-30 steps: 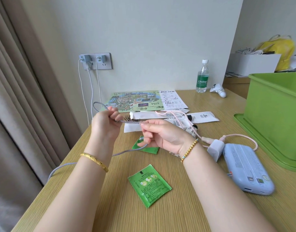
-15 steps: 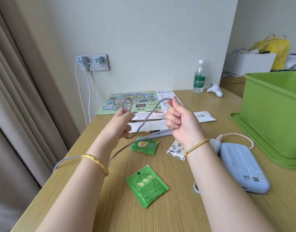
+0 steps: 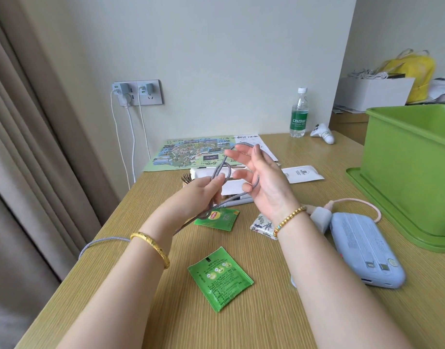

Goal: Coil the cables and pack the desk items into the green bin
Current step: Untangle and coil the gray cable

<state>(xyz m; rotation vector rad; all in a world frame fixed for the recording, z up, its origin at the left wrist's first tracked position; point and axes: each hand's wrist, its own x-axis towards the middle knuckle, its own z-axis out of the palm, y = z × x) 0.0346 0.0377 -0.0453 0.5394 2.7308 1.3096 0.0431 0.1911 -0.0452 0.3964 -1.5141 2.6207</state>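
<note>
A grey braided cable [image 3: 104, 241] comes up over the desk's left edge to my hands. My left hand [image 3: 203, 193] pinches it where a small loop crosses. My right hand [image 3: 260, 181] is raised palm towards me, upper fingers straight, lower fingers curled, with the cable looped round them. The green bin [image 3: 407, 172] stands on its lid at the right. Beside it lies a light blue power bank [image 3: 367, 250] with a pink cable [image 3: 353, 201] and a charger plug [image 3: 322, 215].
Two green tea packets [image 3: 220, 278] [image 3: 217, 219], a patterned sachet [image 3: 263, 225], a white sachet [image 3: 303, 173], a hairbrush [image 3: 186, 178] and a map [image 3: 191, 154] lie on the desk. A water bottle [image 3: 299, 114] and white controller [image 3: 323, 135] stand by the wall. A curtain hangs left.
My right hand has turned palm towards me and opened its upper fingers, carrying the cable round into a larger loop. My left hand keeps its pinch and has dropped slightly.
</note>
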